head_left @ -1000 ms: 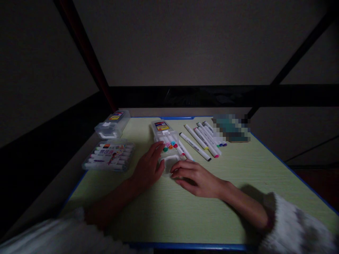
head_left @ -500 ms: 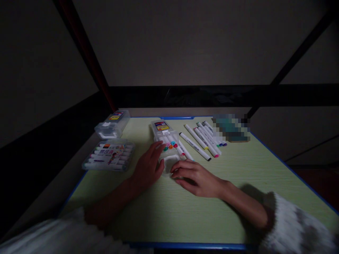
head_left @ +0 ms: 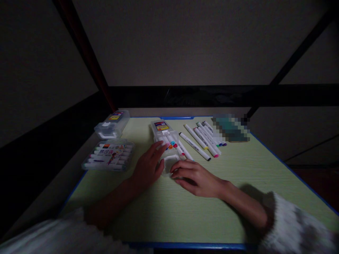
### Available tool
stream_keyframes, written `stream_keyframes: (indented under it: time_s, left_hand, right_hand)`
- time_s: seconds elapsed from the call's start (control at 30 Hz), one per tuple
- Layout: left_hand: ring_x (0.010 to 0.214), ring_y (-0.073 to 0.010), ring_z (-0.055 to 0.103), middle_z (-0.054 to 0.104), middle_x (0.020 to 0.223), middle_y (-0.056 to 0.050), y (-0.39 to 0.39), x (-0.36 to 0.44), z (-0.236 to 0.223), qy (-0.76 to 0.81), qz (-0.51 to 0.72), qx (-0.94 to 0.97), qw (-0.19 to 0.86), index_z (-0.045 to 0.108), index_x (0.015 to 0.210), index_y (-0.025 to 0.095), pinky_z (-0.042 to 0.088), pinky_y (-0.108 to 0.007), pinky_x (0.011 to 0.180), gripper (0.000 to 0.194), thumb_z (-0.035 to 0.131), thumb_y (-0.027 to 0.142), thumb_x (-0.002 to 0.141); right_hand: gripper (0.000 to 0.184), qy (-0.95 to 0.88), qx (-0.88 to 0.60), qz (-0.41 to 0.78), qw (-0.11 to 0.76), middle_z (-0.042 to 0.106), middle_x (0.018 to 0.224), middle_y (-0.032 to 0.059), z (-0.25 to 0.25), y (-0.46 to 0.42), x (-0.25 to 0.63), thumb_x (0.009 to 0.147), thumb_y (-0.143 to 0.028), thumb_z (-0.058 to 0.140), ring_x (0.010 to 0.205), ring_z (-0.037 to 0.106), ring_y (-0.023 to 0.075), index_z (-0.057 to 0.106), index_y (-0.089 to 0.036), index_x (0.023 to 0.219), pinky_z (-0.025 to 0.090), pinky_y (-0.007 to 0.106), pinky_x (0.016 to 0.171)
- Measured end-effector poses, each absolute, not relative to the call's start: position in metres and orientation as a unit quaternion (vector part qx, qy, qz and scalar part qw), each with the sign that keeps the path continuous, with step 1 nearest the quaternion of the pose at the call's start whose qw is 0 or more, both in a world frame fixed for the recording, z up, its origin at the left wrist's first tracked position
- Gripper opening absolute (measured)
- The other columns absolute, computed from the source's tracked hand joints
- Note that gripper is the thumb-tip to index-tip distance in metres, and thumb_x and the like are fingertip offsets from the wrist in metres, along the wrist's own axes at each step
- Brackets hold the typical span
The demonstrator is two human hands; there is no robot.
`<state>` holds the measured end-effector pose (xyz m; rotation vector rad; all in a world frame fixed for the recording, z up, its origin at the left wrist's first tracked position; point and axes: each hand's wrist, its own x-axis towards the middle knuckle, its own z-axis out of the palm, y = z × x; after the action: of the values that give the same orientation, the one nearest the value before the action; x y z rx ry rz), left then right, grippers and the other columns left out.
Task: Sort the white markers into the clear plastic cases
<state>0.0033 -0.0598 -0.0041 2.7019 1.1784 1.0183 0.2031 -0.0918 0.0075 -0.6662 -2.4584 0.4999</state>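
A clear plastic marker box (head_left: 161, 133) lies in mid-table with its near end open and the flap (head_left: 171, 164) folded down towards me. White markers with coloured ends (head_left: 172, 143) show in the opening. My left hand (head_left: 147, 165) is at the left of the opening, fingers stretched over the marker ends and thumb beside the flap. Whether the fingertips press on them is hard to see. My right hand (head_left: 200, 177) rests at the flap's right edge, its fingers loosely bent and apart from the thumb. No marker shows in either hand.
Several loose markers (head_left: 206, 141) lie right of the box, one with a black cap (head_left: 194, 146). Behind them is a pixelated flat object (head_left: 231, 128). At left are a filled marker case (head_left: 108, 155) and another clear box (head_left: 113, 123). The table (head_left: 169, 218) has blue edges.
My left fingers have shifted slightly over the marker ends, covering a green one that showed before. My right hand and the box stay practically where they were.
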Motion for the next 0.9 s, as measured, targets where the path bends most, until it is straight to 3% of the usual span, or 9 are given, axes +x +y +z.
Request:
stream_keyframes:
  time_s: [0.9]
  left_hand:
    - [0.117,-0.0224,0.048,0.048,0.128,-0.013,-0.0574,0.0026,-0.0086,0.375,0.352,0.858,-0.01,0.031,0.134,0.017,0.043,-0.038,0.098,0.055,0.045,0.011,0.082]
  right_hand:
    - [0.014,-0.912,-0.248,0.184,0.271,0.059,0.096,0.0076,0.0079,-0.0921,0.2032,0.086,-0.016,0.047,0.089,0.056,0.0164,0.06,-0.015,0.092,0.045,0.033,0.081]
